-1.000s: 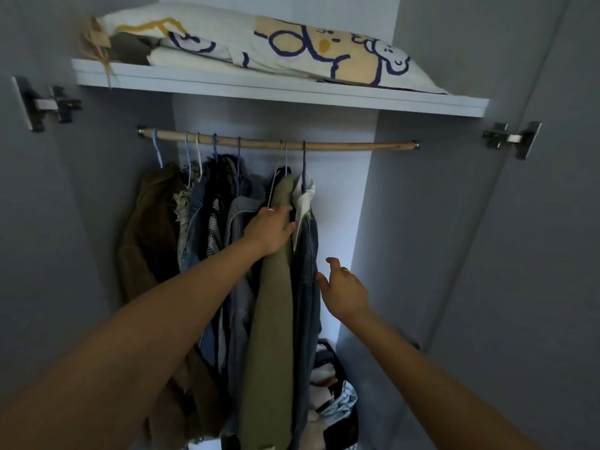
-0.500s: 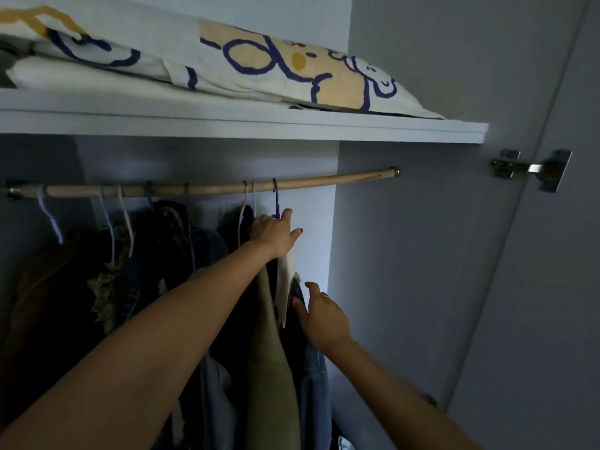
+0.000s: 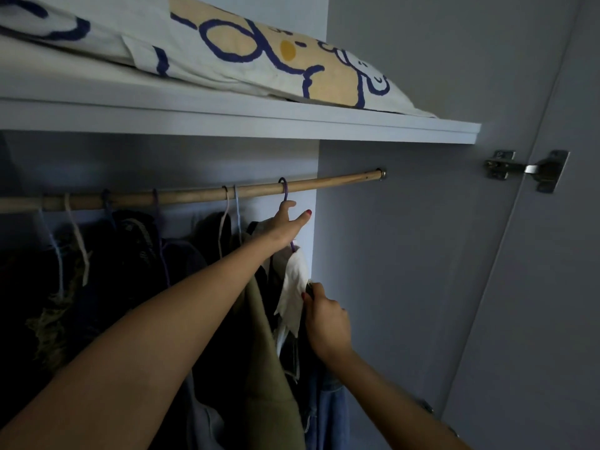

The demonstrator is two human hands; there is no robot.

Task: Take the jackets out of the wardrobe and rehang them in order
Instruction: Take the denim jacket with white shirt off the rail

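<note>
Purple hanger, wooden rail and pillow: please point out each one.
purple hanger [image 3: 283, 186]: head view, on its hook over the rail.
wooden rail [image 3: 331, 181]: head view, bare right stretch.
pillow [image 3: 246, 50]: head view, printed cover.

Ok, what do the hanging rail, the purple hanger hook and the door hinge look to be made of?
The hanging rail looks like bare, matte wood: tan, with grain-like streaks, set in a metal end socket. The purple hanger hook, under the left hand, is thin and smooth, likely plastic or coated wire; which one is unclear. The door hinge looks like shiny silver metal.
</note>
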